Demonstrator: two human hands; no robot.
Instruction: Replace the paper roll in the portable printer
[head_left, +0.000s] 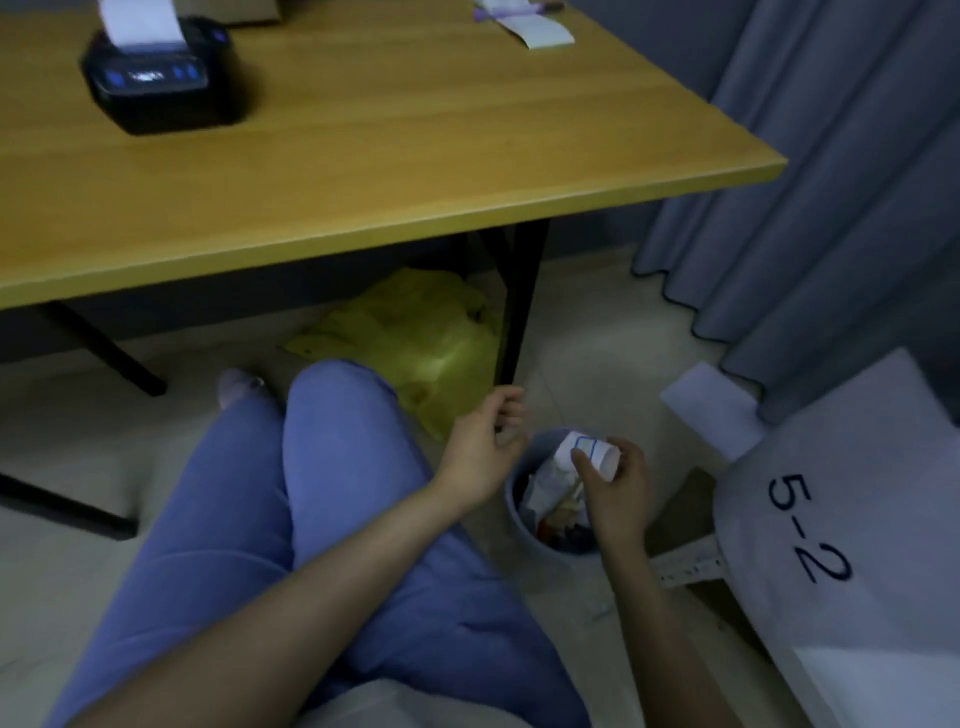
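Holding a small white roll (592, 453) over the bin (519, 512) in the lower middle of the frame, the right hand (615, 491) is pinching it with thumb on the near side and fingers around the far end; that grip is narrow and closed on the roll. Its wrap shows a blue outline, and it looks nearly spent or just a core, so it is probably very light, stiff across the tube but easy to crush, and a loose tail of paper would be unwinding if let go. Taking it by the ends seems the safest hold. The left hand (483, 447) is hovering just beside, above the bin's rim, fingers half curled and holding nothing.

Sitting at the upper left of the frame on the tabletop (415, 156), the printer (161, 78) is showing a strip of paper (143, 23) rising from its slot and lit blue buttons on the front. It is well apart from both hands. At the top right of the tabletop more paper strips (540, 28) are lying, with something purple among them, too blurred to name.

Crowding the way back, the person's knees (337, 441) are filling the lower centre, a yellow bag (415, 338) is lying under the tabletop beside a black leg (519, 312), and a grey sack marked 5-2 (831, 545) is pressing in at lower right below the curtain (831, 182). The bin is already holding crumpled waste.
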